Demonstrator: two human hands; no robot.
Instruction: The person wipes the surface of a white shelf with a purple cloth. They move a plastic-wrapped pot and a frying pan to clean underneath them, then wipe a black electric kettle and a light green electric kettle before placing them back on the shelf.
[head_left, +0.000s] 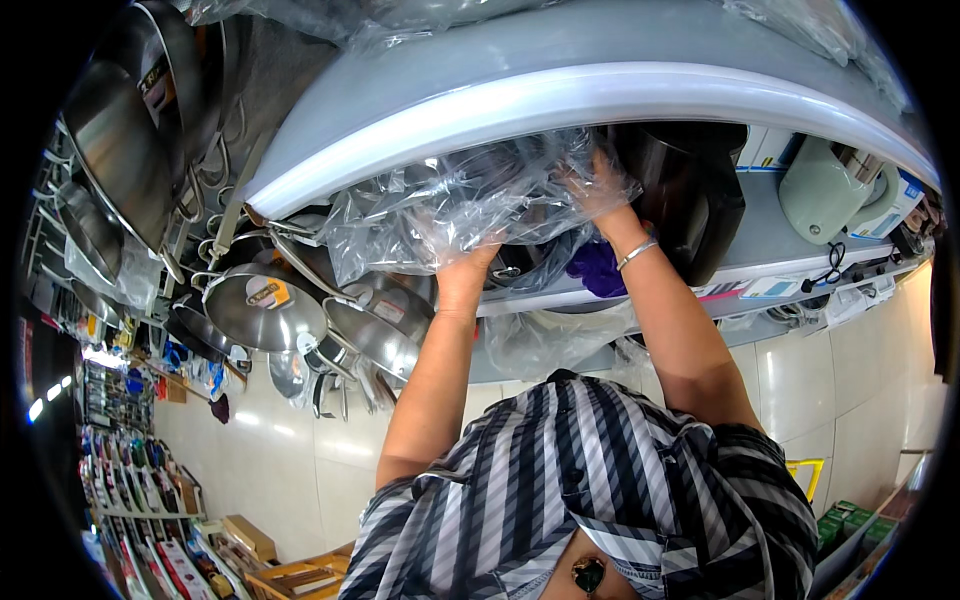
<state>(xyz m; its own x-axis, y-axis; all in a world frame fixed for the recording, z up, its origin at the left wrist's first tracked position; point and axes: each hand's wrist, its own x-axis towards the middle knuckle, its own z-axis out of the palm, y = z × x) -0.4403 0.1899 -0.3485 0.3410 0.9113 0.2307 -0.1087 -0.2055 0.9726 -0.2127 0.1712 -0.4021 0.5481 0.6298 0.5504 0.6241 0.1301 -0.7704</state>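
Observation:
A crumpled clear plastic bag lies over a dark item on the shelf, directly under the upper shelf's white front edge. My left hand holds the bag's near side, its fingers partly covered by the film. At the bag's right end, my right hand grips the plastic, with its fingertips blurred behind the folds. What the bag covers is mostly hidden; a dark rounded part shows below it. A bunched purple cloth sits beside my right wrist. Just right of that hand stands a dark kettle with a black handle.
The upper shelf's white edge curves over my hands. Stainless woks hang at left, their handles projecting near my left forearm. A pale green kettle stands further right. Clear plastic lies on a lower shelf. Behind me are tiled floor and stocked racks.

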